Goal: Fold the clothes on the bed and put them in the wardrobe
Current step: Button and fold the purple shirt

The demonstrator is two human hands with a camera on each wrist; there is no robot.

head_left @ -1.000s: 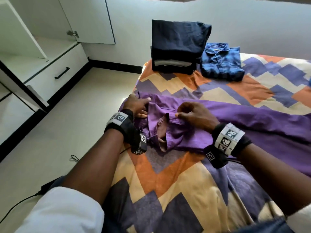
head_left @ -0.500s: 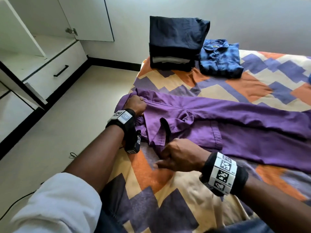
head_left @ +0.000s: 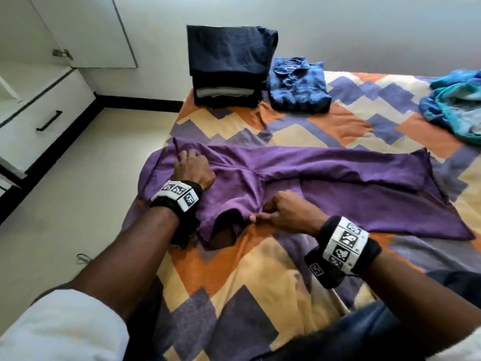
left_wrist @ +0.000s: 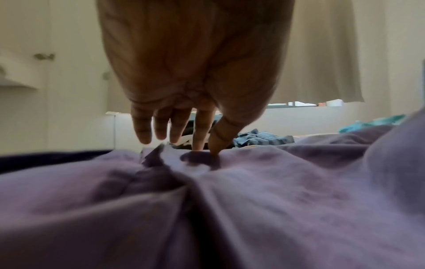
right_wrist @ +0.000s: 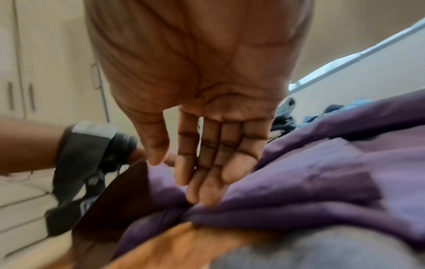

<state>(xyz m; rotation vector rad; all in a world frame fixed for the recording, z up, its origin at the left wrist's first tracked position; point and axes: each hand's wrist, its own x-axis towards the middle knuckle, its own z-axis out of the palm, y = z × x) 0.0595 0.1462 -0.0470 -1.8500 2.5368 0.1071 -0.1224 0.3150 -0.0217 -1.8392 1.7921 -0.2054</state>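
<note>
Bed point(head_left: 299, 277) w/ zigzag cover, orange/cream/purple. On it: purple shirt point(head_left: 325, 188) spread across the near-left part; dark folded stack point(head_left: 229, 66) at far edge by the wall; folded blue shirt point(head_left: 298, 84) just beside it, right; teal-blue heap point(head_left: 455, 108), unfolded, far right.

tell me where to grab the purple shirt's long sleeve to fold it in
Judging by its pose, pinch the sleeve at its cuff end, coming from the right with the right hand. It lies flat and straight across the purple shirt, so the free end should swing back while the left hand pins the shoulder.
</note>
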